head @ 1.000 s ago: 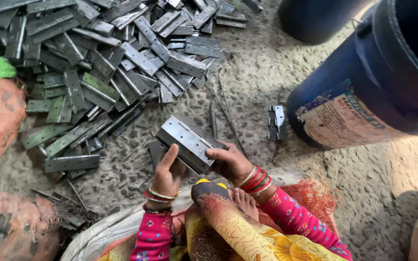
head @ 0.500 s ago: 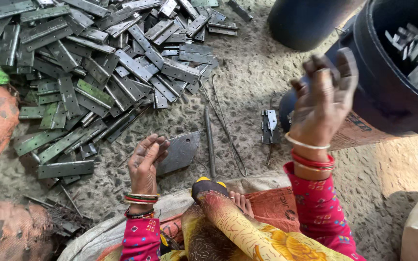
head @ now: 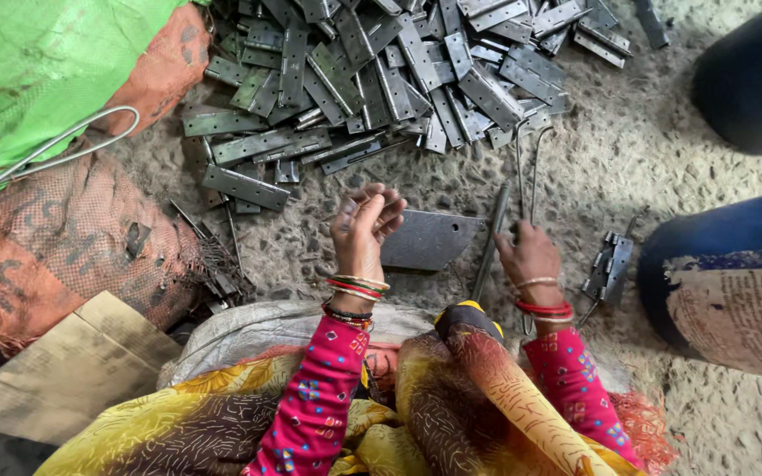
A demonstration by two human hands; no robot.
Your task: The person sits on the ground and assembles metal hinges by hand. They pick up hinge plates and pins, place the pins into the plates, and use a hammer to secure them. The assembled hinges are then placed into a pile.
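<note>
- Open room: bare gritty floor [head: 663, 150] shows at centre and right of centre, between the pile above and the lap below; it narrows toward the right edge, where a dark blue drum [head: 734, 282] stands, with a second dark round shape at upper right.
- Left edge is closed off by an orange mesh sack [head: 55, 238] and green cloth [head: 46, 62]; a cardboard piece [head: 63, 370] lies at lower left.
- Pile of grey metal hinge plates [head: 381, 70] fills the upper middle of the frame.
- Left hand [head: 362, 225], centre frame: wrist bent up, fingers loosely curled; grip released, holding nothing. It hovers just beside the left end of a flat grey metal plate [head: 434, 238].
- Plate: dull grey, smooth, one corner cut at a slant; lies flat on the floor between the two hands.
- Right hand [head: 529, 256], right of centre: knuckles up, fingers closed down onto a thin metal rod [head: 489, 247]; grip clenched on the rod.
- Rod: dark, straight, runs from near the lap up toward the pile.
- A small assembled hinge [head: 610, 269] lies near the drum, apart from the right hand.
</note>
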